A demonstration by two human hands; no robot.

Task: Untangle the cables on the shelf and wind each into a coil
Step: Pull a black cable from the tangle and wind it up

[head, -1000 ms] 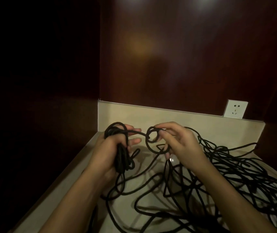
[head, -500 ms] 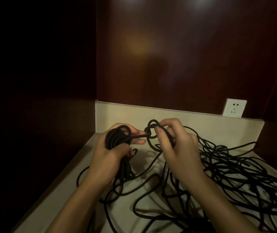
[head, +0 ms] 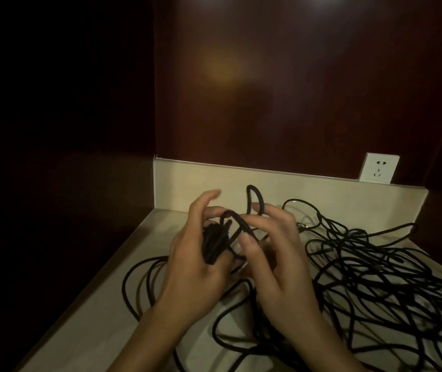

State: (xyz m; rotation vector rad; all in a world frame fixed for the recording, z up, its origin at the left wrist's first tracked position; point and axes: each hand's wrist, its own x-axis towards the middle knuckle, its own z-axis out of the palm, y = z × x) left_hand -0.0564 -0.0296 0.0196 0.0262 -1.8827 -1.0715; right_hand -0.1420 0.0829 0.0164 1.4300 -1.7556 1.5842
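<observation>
Black cables [head: 375,269] lie in a loose tangle over the right and middle of the beige shelf [head: 99,312]. My left hand [head: 198,264] holds a small coil [head: 214,244] of black cable in its palm, the index finger lifted. My right hand [head: 273,253] is close beside it and pinches a loop of the same cable [head: 237,224], laying it over the coil. Another loop [head: 254,197] stands up behind my right fingers. Cable strands trail down from the coil to the shelf below both wrists.
A low beige back lip [head: 295,186] closes the shelf at the rear. A white wall socket [head: 378,168] sits above it at the right. Dark wooden walls [head: 268,89] surround the shelf at the back and left. The left strip of the shelf holds only a few loops.
My hands have come together. The right hand has carried its loop left onto the coil in my left hand, and the left fingers have spread.
</observation>
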